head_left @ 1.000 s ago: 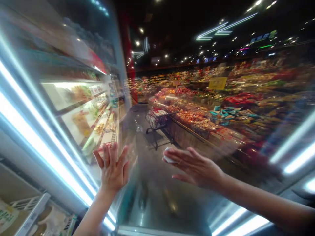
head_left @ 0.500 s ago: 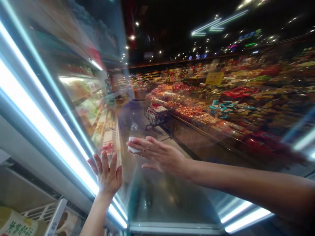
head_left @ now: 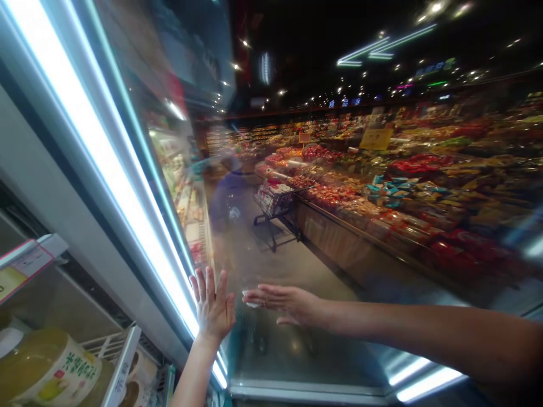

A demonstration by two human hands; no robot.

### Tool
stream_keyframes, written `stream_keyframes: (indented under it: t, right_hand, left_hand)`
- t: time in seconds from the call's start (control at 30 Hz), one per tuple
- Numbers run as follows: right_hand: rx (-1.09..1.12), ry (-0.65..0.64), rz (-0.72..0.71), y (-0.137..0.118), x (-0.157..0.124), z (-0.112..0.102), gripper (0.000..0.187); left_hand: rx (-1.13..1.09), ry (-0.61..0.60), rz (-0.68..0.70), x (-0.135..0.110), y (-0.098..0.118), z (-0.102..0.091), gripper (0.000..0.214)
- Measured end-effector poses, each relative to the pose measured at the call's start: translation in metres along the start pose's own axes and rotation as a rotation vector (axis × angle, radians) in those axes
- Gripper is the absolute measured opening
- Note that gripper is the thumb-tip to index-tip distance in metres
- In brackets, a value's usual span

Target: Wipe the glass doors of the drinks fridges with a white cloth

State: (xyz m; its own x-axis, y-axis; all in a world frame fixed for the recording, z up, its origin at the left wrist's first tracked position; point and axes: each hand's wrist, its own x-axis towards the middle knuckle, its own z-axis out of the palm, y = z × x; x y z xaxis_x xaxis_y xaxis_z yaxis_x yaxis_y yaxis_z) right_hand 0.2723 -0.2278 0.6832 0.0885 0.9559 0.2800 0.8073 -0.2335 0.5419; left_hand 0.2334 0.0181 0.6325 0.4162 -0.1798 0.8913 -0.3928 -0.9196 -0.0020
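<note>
**Dim supermarket behind a glass pane (head_left: pixel 297 356), both my hands raised before it**

From my head view, the shop is dark overhead, pricked with small ceiling lights and two bright slanting light tubes (head_left: pixel 386 51). Beyond the pane a long display (head_left: pixel 335 232) runs away on the right, heaped with packaged goods (head_left: pixel 339 195) in reds and oranges, with a yellow sign (head_left: pixel 375 139) standing above them. A shopping cart (head_left: pixel 274 198) is parked at the display's near side, loaded with something pale. Left of the cart hangs a faint bluish shape (head_left: pixel 231 192) (too blurred to name).

Close to me, a glaring light strip (head_left: pixel 123 181) slants down the left side, and a pale bar (head_left: pixel 305 391) edges the glass at the bottom. At lower left, a tilted jar (head_left: pixel 70 367) of yellowish contents lies behind a white rack edge (head_left: pixel 123 367), below a price tag (head_left: pixel 27 268).

My left hand (head_left: pixel 215 311) is upright just beside the strip's lower part, its grip wide, fingers spread. My right hand (head_left: pixel 292 303) reaches in sideways, flat, fingers together and thumb apart; the white cloth (head_left: pixel 251 304) is at its fingertips, near my left thumb. Whether that grip pinches the cloth or merely presses it, I cannot tell.
</note>
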Motion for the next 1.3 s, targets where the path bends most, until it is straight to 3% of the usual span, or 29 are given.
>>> stream_keyframes:
  t: [0.07,0.2,0.37,0.43,0.53,0.6,0.67,0.77,0.8,0.87,0.97,1.03,1.17,1.3]
  right_hand:
    - [-0.011,-0.033,0.037,0.001,-0.006,-0.003,0.055]
    - [-0.062,-0.113,0.267,0.007,-0.022,-0.011,0.064]
    - [-0.085,-0.132,0.118,0.014,-0.057,-0.02,0.065]
    - [-0.165,-0.037,0.231,0.037,-0.069,-0.044,0.066]
    - [-0.322,0.218,0.556,0.073,-0.092,-0.09,0.08]
    - [-0.358,0.313,0.665,0.079,-0.115,-0.102,0.088]
    - [-0.341,0.296,0.562,0.067,-0.146,-0.093,0.084]
    - [-0.29,0.164,0.285,0.05,-0.203,-0.072,0.07]
    - [-0.284,0.139,0.276,0.053,-0.223,-0.071,0.068]
    - [-0.309,0.158,0.435,0.07,-0.262,-0.081,0.07]
    - [-0.385,0.281,0.755,0.092,-0.31,-0.102,0.093]
    - [-0.415,0.318,0.797,0.086,-0.333,-0.101,0.097]
    - [-0.424,0.313,0.756,0.064,-0.363,-0.079,0.085]
    - [-0.392,0.448,1.025,0.085,-0.381,-0.084,0.096]
  left_hand:
    - [-0.008,-0.003,0.008,0.001,0.003,0.002,0.084]
    - [-0.037,-0.012,-0.011,0.004,0.013,0.008,0.085]
    - [-0.081,-0.02,-0.007,0.014,0.037,0.018,0.086]
    - [-0.081,-0.014,-0.018,0.021,0.052,0.021,0.084]
    - [-0.072,-0.002,-0.049,0.034,0.081,0.025,0.082]
    - [-0.07,0.005,-0.068,0.041,0.105,0.03,0.083]
    - [-0.072,0.005,-0.076,0.046,0.131,0.036,0.083]
    - [-0.073,-0.003,-0.069,0.052,0.172,0.047,0.085]
    - [-0.073,-0.004,-0.06,0.054,0.184,0.051,0.085]
    - [-0.073,-0.005,-0.041,0.059,0.209,0.06,0.086]
    - [-0.085,-0.003,-0.031,0.068,0.241,0.072,0.086]
    - [-0.093,0.001,-0.023,0.075,0.261,0.079,0.086]
    - [-0.117,0.018,0.004,0.09,0.296,0.089,0.085]
    - [-0.116,0.042,0.012,0.099,0.322,0.096,0.085]
